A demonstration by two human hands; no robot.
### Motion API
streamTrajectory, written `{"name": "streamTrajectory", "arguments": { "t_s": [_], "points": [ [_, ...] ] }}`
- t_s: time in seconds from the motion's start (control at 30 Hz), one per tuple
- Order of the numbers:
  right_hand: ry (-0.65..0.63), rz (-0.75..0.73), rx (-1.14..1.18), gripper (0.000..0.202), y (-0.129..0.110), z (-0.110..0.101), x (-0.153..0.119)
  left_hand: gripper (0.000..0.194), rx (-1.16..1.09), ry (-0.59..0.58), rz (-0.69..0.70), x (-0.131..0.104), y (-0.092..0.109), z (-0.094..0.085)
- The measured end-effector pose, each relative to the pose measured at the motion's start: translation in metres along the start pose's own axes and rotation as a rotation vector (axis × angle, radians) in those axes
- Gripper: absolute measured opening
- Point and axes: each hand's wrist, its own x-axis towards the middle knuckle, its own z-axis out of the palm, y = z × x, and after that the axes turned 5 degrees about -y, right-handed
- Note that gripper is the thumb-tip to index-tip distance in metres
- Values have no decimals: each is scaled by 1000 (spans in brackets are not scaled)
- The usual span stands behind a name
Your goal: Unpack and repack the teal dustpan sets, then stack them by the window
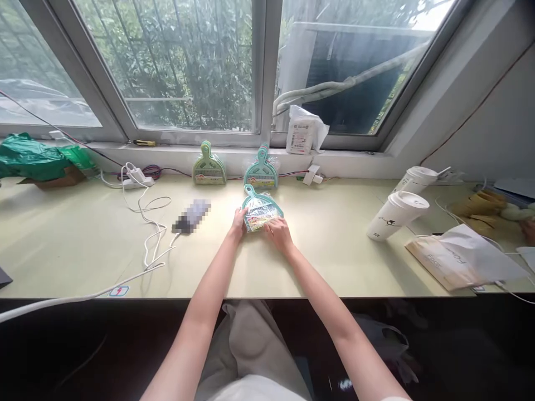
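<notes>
1. Teal dustpan set (263, 210), wrapped in clear plastic, is between both hands over the pale table (334, 267), its handle pointing toward the window.
2. The left hand (238, 221) holds its left edge, the other fingers mostly hidden.
3. The right hand (279, 231) curls its fingers against the lower right; whether they pinch, I cannot tell.
4. Behind stand another teal set (261, 174) and a green set (209, 170).

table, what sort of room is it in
Likely a workroom or office, though I can't tell which: there's a long table, several wrapped dustpans and lidded cups.
</notes>
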Motion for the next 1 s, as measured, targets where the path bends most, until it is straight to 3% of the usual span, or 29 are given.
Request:
{"name": "streamTrajectory", "arguments": {
  "t_s": [0.07, 0.23, 0.43, 0.57, 0.7, 0.87, 0.93, 1.0],
  "points": [
    [-29, 54, 101, 42, 5, 6, 2, 45, -48, 1, -38, -1, -4, -4],
    [82, 273, 480, 40, 12, 20, 14, 55, -54, -15, 8, 6, -1, -19],
    [280, 557, 1139, 34, 27, 25, 19, 65, -167, -236, -99, -4, 10, -16],
    [357, 674, 1325, 44, 33, 19, 20, 60, -89, -322, -128, -7, 14, -12],
    [325, 661, 1398, 47, 32, 10, 20, 55, 38, -168, -78, -1, 12, -14],
    [212, 610, 1407, 39, 29, -1, 19, 37, -90, 20, -89, 11, 12, -23],
    [189, 596, 1422, 34, 31, -5, 18, 30, -174, 141, -37, 19, 18, -37],
    [218, 609, 1448, 31, 37, -7, 17, 31, -191, 383, 23, 28, 31, -62]
  ]
}}
